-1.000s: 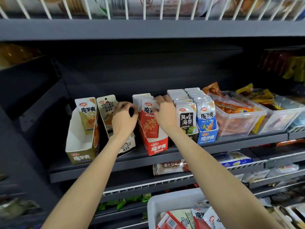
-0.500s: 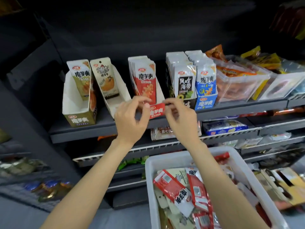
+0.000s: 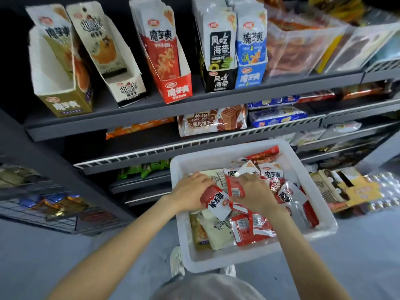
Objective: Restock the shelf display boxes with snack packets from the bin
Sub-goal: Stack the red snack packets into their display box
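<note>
Snack packets are lying loose and overlapping in the white bin, which is sitting low in front of the shelf. The left hand is gripping a red packet near its sealed end. The right hand is pressing down among the packets with curled fingers; whether it is pinching one cannot be told. The packets are appearing light, thin, limp and glossy, so probably slippery; a flat pinch at a sealed edge is likely holding best, several stacked face to face. Above, the red display box is standing fairly full, while the olive box and the white box are each showing little stock.
</note>
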`<action>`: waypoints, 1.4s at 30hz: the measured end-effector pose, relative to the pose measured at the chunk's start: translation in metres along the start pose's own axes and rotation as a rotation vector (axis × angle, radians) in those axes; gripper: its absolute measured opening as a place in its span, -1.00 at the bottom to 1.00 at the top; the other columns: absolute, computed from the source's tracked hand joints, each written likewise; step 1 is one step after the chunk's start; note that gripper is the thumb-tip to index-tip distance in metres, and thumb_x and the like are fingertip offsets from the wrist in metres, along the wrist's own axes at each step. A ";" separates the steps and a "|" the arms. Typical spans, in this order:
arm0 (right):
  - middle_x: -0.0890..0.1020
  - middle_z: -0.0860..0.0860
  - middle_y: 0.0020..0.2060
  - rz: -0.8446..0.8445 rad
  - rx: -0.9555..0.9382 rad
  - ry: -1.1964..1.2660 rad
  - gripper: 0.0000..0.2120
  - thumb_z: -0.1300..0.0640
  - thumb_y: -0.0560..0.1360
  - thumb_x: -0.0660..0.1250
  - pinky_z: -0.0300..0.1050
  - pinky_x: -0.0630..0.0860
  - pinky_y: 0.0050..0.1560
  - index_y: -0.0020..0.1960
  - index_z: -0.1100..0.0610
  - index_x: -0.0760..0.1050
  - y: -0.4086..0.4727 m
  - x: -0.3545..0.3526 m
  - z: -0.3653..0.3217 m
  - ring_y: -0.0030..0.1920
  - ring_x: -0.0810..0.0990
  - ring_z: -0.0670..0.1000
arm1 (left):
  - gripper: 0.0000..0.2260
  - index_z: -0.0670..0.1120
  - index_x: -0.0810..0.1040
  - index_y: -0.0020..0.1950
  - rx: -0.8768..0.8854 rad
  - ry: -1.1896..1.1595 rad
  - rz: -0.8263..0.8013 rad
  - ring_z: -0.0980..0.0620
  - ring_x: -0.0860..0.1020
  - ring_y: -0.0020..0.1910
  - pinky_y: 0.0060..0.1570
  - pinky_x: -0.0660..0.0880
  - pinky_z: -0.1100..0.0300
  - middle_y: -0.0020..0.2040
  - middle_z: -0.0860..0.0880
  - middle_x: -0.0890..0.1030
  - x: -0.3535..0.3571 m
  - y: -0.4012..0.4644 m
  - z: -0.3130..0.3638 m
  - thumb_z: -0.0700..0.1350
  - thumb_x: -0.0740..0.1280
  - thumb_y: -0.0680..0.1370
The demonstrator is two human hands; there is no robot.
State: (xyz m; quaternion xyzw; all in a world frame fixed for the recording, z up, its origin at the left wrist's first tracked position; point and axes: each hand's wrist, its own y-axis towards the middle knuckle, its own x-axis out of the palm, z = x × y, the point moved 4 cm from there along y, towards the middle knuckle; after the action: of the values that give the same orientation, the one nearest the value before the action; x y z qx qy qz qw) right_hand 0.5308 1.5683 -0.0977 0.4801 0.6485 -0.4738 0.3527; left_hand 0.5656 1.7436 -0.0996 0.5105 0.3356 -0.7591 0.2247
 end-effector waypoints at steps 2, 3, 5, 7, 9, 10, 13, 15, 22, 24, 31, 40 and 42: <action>0.34 -0.02 0.37 -0.059 -0.034 -0.032 -0.23 -0.28 0.38 0.35 0.03 0.23 0.38 0.47 0.02 0.22 -0.007 0.006 0.002 0.40 0.23 0.06 | -0.32 0.05 0.24 0.47 0.026 0.061 -0.070 0.01 0.25 0.40 0.39 0.20 -0.02 0.42 0.03 0.29 0.010 0.002 0.001 0.10 0.42 0.41; 0.32 -0.02 0.38 -0.052 -0.045 -0.074 -0.19 -0.32 0.37 0.33 0.01 0.21 0.38 0.48 0.03 0.20 -0.009 0.007 0.002 0.40 0.21 0.06 | -0.30 0.07 0.23 0.48 0.026 0.070 -0.070 0.01 0.25 0.40 0.40 0.19 -0.03 0.42 0.03 0.29 0.012 0.002 0.001 0.11 0.43 0.40; 0.37 0.02 0.30 0.008 -0.053 -0.175 -0.24 -0.36 0.36 0.30 -0.04 0.24 0.32 0.40 0.07 0.32 -0.009 0.008 0.000 0.32 0.26 0.06 | -0.28 0.08 0.22 0.48 0.018 0.069 -0.069 0.01 0.27 0.39 0.39 0.20 -0.04 0.42 0.04 0.30 0.013 0.004 -0.001 0.12 0.45 0.39; 0.43 0.05 0.23 0.025 -0.058 -0.222 -0.38 -0.31 0.42 0.27 -0.06 0.29 0.28 0.27 0.14 0.45 -0.006 0.008 -0.006 0.25 0.35 0.07 | -0.29 0.09 0.24 0.47 0.026 0.102 -0.080 -0.02 0.31 0.37 0.36 0.25 -0.05 0.40 0.03 0.32 0.015 0.006 0.001 0.12 0.45 0.39; 0.46 0.10 0.23 -0.005 -0.052 -0.184 -0.53 -0.13 0.50 0.24 -0.03 0.37 0.26 0.21 0.21 0.47 -0.005 0.006 -0.012 0.23 0.42 0.10 | -0.33 0.08 0.26 0.47 0.049 0.157 -0.083 -0.04 0.36 0.33 0.32 0.30 -0.05 0.39 0.01 0.33 0.015 0.006 0.003 0.12 0.43 0.41; 0.46 0.13 0.23 -0.015 -0.048 -0.158 -0.59 -0.04 0.53 0.21 -0.01 0.41 0.25 0.21 0.24 0.45 -0.005 0.004 -0.015 0.22 0.43 0.12 | -0.35 0.08 0.26 0.47 0.060 0.174 -0.084 -0.05 0.38 0.31 0.30 0.32 -0.03 0.40 0.01 0.33 0.015 0.006 0.004 0.11 0.41 0.44; 0.54 0.16 0.11 0.034 0.005 -0.094 -0.61 -0.03 0.59 0.10 0.00 0.51 0.11 0.16 0.29 0.42 -0.003 -0.002 -0.024 0.14 0.51 0.14 | -0.41 0.05 0.26 0.49 0.113 0.202 -0.075 -0.06 0.45 0.23 0.21 0.42 0.01 0.41 0.02 0.33 0.014 0.004 0.004 0.11 0.35 0.50; 0.57 0.14 0.00 0.069 0.080 -0.153 -0.51 -0.17 0.59 0.10 -0.05 0.52 -0.03 0.15 0.27 0.40 0.005 -0.003 -0.029 0.06 0.57 0.13 | -0.45 0.03 0.27 0.48 0.166 0.230 -0.057 -0.06 0.47 0.22 0.15 0.46 0.02 0.41 0.00 0.36 0.012 0.002 0.005 0.09 0.31 0.52; 0.59 0.13 0.07 0.033 0.172 -0.256 -0.77 0.14 0.58 0.19 -0.13 0.51 -0.05 0.17 0.22 0.49 0.027 -0.012 -0.029 0.07 0.59 0.10 | -0.68 0.05 0.47 0.35 0.272 0.063 0.123 0.10 0.50 0.26 0.15 0.49 0.09 0.32 0.09 0.51 -0.006 -0.008 0.007 0.02 0.16 0.61; 0.64 0.13 -0.01 0.152 0.196 -0.112 -0.77 0.24 0.58 0.15 -0.12 0.52 -0.11 0.16 0.20 0.52 0.021 -0.032 -0.021 -0.02 0.63 0.10 | -0.73 0.06 0.56 0.25 0.188 -0.099 0.256 0.12 0.59 0.11 0.03 0.55 0.10 0.18 0.12 0.61 -0.017 -0.012 -0.002 0.03 0.17 0.62; 0.59 0.06 0.09 0.253 0.130 1.010 -0.73 0.29 0.51 0.32 0.00 0.60 -0.09 0.11 0.00 0.38 0.000 -0.076 -0.014 -0.06 0.64 0.05 | -0.88 -0.02 0.51 0.09 -0.286 -0.884 0.643 0.06 0.63 -0.02 -0.07 0.59 0.11 0.02 0.00 0.66 -0.059 -0.024 -0.030 -0.07 0.29 0.58; 0.66 0.11 -0.12 0.280 0.069 1.311 -0.88 0.05 0.58 0.24 -0.03 0.56 -0.09 0.04 0.06 0.50 0.009 -0.103 -0.051 -0.14 0.65 0.07 | -0.90 0.12 0.48 0.06 -0.267 -1.051 0.758 0.22 0.61 -0.08 -0.17 0.48 0.34 0.02 0.09 0.64 -0.121 -0.041 -0.038 -0.03 0.30 0.56; 0.62 0.14 -0.21 0.386 -0.007 1.249 -0.85 0.05 0.57 0.27 0.01 0.49 -0.11 -0.08 0.11 0.50 0.015 -0.124 -0.058 -0.21 0.60 0.08 | -0.90 0.14 0.47 0.04 -0.238 -1.051 0.868 0.21 0.60 -0.04 -0.16 0.49 0.32 0.04 0.08 0.63 -0.152 -0.048 -0.045 -0.05 0.30 0.57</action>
State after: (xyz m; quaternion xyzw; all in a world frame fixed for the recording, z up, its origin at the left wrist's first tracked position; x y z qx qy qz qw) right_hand 0.5812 1.5889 0.0290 0.7717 0.6352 -0.0317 -0.0102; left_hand 0.6182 1.8084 0.0428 0.1351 0.0285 -0.7051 0.6955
